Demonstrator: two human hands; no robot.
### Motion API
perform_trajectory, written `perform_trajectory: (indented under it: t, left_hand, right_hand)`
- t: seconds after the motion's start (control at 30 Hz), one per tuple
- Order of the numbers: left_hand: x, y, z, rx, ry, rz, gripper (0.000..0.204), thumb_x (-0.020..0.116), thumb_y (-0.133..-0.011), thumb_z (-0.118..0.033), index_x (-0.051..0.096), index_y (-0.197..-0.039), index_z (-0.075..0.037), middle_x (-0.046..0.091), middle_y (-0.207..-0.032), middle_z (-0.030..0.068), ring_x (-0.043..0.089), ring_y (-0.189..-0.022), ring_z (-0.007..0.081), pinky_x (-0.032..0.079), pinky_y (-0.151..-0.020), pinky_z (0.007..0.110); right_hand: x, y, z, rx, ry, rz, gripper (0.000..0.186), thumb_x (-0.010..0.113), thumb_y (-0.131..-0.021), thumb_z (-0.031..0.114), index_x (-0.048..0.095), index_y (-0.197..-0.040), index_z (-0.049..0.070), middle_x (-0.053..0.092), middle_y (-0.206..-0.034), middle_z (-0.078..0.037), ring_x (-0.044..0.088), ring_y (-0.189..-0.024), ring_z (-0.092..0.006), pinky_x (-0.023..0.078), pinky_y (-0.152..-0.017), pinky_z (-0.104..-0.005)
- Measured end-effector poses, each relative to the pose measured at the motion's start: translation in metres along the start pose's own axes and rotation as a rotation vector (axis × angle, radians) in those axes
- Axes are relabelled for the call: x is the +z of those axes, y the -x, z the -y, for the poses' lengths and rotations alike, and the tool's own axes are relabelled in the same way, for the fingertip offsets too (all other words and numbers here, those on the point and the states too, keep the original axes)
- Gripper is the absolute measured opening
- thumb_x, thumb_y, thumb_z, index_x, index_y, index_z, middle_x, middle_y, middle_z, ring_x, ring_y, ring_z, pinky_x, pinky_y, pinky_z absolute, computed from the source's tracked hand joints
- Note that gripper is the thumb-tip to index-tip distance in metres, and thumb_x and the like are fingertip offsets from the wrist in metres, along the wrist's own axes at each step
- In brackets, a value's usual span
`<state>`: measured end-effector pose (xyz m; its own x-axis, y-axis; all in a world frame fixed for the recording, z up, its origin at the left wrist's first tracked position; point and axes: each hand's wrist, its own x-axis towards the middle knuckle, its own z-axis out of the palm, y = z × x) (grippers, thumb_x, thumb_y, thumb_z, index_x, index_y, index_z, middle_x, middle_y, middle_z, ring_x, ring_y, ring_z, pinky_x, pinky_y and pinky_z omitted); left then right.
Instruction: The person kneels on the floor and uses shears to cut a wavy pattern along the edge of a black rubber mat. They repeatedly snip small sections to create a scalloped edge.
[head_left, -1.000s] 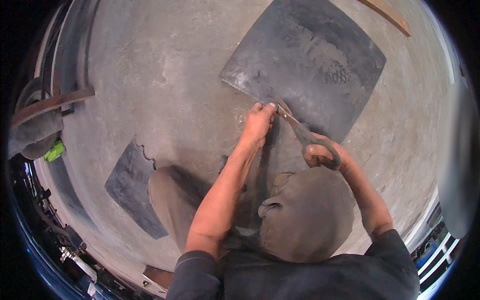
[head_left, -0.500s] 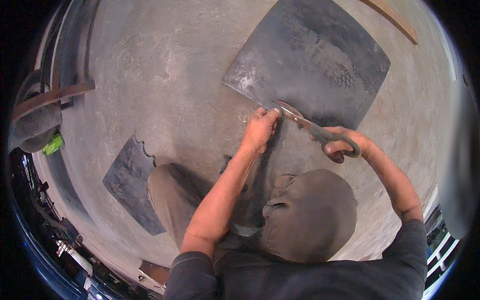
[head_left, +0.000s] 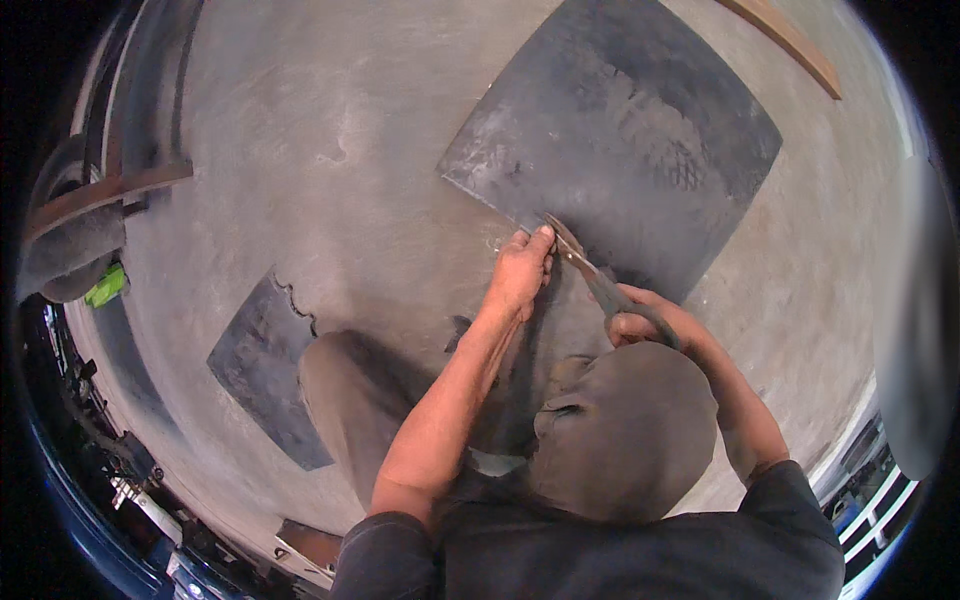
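A large dark rubber sheet (head_left: 620, 140) lies on the floor ahead of me, its near edge toward my hands. My left hand (head_left: 520, 268) pinches that near edge between thumb and fingers. Wrapped round the handles of a pair of large scissors (head_left: 590, 268), my right hand (head_left: 645, 318) is partly hidden behind my knee. The scissor blades point up and left and meet the sheet's edge beside my left fingertips. How far the blades are parted is hard to make out.
A smaller dark rubber piece (head_left: 268, 370) with a jagged notch lies left of my knee. A wooden strip (head_left: 785, 45) rests at the far right. Curved metal parts (head_left: 110, 195) and a bright green object (head_left: 104, 287) are at the left. Concrete floor (head_left: 330, 150) surrounds the sheets.
My right hand and the scissor handles have swung down and left, toward my knee, so the scissors stand steeper. My left hand keeps its pinch on the edge, slightly lower.
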<state>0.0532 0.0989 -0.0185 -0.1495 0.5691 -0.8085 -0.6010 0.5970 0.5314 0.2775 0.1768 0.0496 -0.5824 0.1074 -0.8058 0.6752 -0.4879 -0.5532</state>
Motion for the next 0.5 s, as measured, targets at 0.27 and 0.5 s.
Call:
perform_trajectory:
  t: [0.27,0.5]
  left_hand:
    - [-0.009,0.003,-0.015,-0.099,0.003,0.037,0.029,0.058,-0.101,-0.037,0.054,-0.091,-0.010,0.048,-0.073,-0.0021,0.041,-0.061,0.0084,0.035,-0.052,0.024]
    - [-0.017,0.002,-0.015,-0.060,-0.053,0.098,0.029,0.059,-0.101,-0.037,0.053,-0.093,-0.010,0.048,-0.075,-0.0028,0.041,-0.061,0.0076,0.033,-0.052,0.024]
  right_hand:
    - [0.000,-0.014,0.014,-0.010,-0.136,0.042,0.050,0.067,-0.083,0.048,0.057,-0.108,0.006,0.060,-0.080,-0.002,0.057,-0.070,-0.0127,0.043,-0.059,-0.0272]
    - [-0.031,-0.010,0.037,0.053,-0.095,0.137,0.065,0.071,-0.078,0.048,0.055,-0.122,0.004,0.053,-0.068,-0.002,0.053,-0.057,-0.0150,0.039,-0.048,-0.0298]
